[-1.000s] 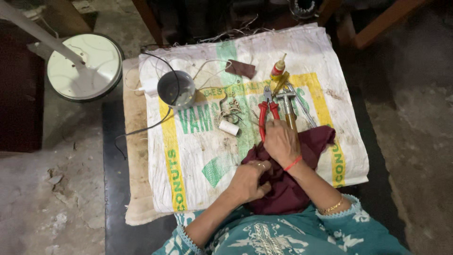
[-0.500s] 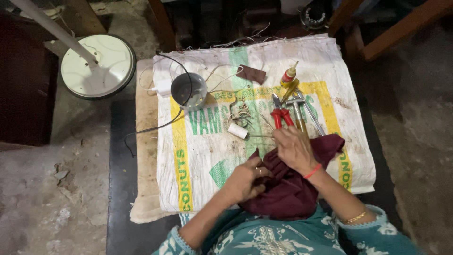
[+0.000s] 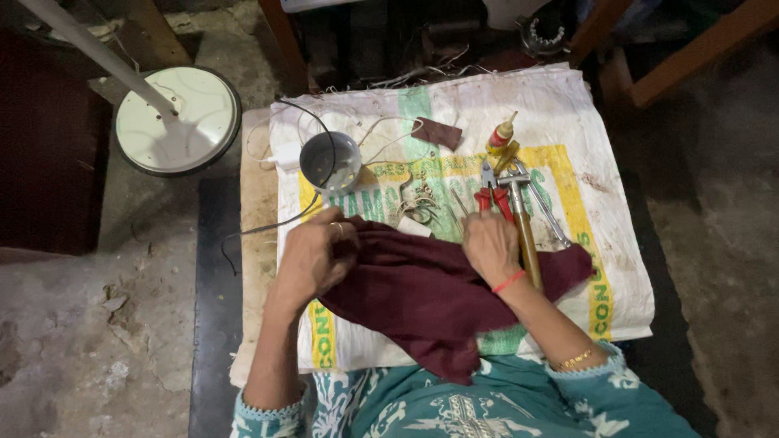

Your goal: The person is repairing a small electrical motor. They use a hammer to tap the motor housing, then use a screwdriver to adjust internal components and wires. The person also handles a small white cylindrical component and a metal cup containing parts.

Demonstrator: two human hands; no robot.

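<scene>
A dark maroon cloth (image 3: 430,292) lies spread over the near part of a white woven sack (image 3: 568,122) that covers a low board. My left hand (image 3: 312,255) grips the cloth's left upper edge, fingers curled into the fabric. On the cloth's right upper part rests my right hand (image 3: 489,246), fingers bent down onto it, beside a wooden-handled hammer (image 3: 523,231). Red-handled pliers (image 3: 492,195) lie just beyond my right fingers.
A small metal bowl (image 3: 331,162) with a black wire across it sits at the sack's left. A yellow and red bottle (image 3: 501,138), a brown patch (image 3: 440,132) and metal bits (image 3: 418,203) lie farther back. A white round stand base (image 3: 177,120) stands on the floor at left.
My left hand has moved left and up, pulling the maroon cloth out across the sack. The cloth now covers the small white piece. The view has shifted closer.
</scene>
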